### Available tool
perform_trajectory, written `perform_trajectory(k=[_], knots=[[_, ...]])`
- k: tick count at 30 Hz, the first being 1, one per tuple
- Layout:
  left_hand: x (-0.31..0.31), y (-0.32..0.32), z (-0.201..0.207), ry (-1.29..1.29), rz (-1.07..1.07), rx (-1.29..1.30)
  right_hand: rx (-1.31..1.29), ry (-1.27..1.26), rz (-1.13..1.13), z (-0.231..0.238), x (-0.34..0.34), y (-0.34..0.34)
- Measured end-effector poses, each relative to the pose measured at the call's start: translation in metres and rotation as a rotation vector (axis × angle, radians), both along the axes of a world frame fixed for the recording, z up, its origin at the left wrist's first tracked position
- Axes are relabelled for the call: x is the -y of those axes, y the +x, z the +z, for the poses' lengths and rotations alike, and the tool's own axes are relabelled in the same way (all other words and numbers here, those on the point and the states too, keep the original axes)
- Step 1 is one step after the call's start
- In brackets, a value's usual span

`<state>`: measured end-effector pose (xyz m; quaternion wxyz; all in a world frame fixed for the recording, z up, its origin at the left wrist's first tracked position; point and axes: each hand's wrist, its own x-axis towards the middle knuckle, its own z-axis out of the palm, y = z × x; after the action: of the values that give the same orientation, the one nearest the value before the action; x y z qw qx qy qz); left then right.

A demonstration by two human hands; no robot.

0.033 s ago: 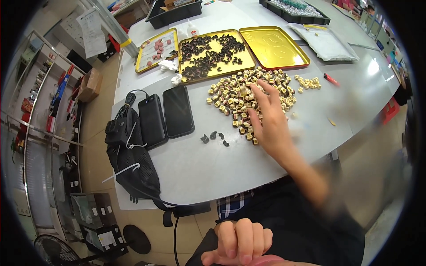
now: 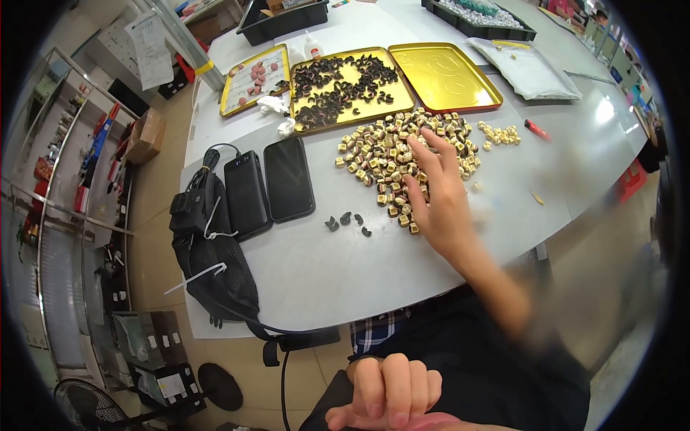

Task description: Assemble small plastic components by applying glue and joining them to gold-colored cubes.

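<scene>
A loose pile of small cube-like pieces [image 2: 392,154], pale gold on their faces and dark on the sides, lies on the grey-white table. Over its right part is my right hand [image 2: 444,201], fingers spread, with fingertips among the pieces; nothing shows held in it. My left hand [image 2: 392,391] is at the lower edge, close to my body, its fingers curled in. Whatever it may hold is hidden; a pink patch [image 2: 431,422] shows beneath the fingers. Several black curved bits [image 2: 346,219] lie left of the pile, and small cream pieces [image 2: 501,134] to its right.
Behind the pile are a gold tray of dark curved pieces [image 2: 341,121], a bare gold tray [image 2: 445,75] and a tray with pink pieces [image 2: 236,97]. A phone [image 2: 290,179], a power bank [image 2: 246,194] and a black mesh pouch [image 2: 215,269] lie left. A red lighter-like object [image 2: 536,129] sits right.
My right hand has shifted very slightly to the right over the pile. My left hand stays as it was.
</scene>
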<state>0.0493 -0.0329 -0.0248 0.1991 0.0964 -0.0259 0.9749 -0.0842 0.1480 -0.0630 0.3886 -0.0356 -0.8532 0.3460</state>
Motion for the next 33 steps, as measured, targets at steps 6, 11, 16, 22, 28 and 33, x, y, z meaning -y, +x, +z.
perform_trajectory(k=[6,11,16,22,28,33], knots=[[0.007,0.001,-0.007,0.113,-0.032,-0.168,-0.066,0.059,0.095,-0.003,0.003,0.016],[-0.011,-0.008,0.005,0.147,-0.085,-0.127,-0.055,0.007,0.251,-0.009,0.015,0.026],[-0.014,-0.014,0.001,0.156,-0.143,-0.124,0.045,0.005,0.389,-0.014,0.025,0.032],[-0.017,-0.015,0.005,0.145,-0.172,-0.074,0.085,0.06,0.465,-0.026,0.029,0.033],[-0.02,-0.014,-0.001,0.19,-0.18,-0.049,0.076,0.071,0.482,-0.027,0.03,0.032],[-0.018,-0.018,-0.013,0.172,-0.229,-0.16,0.07,0.046,0.486,-0.029,0.029,0.032]])
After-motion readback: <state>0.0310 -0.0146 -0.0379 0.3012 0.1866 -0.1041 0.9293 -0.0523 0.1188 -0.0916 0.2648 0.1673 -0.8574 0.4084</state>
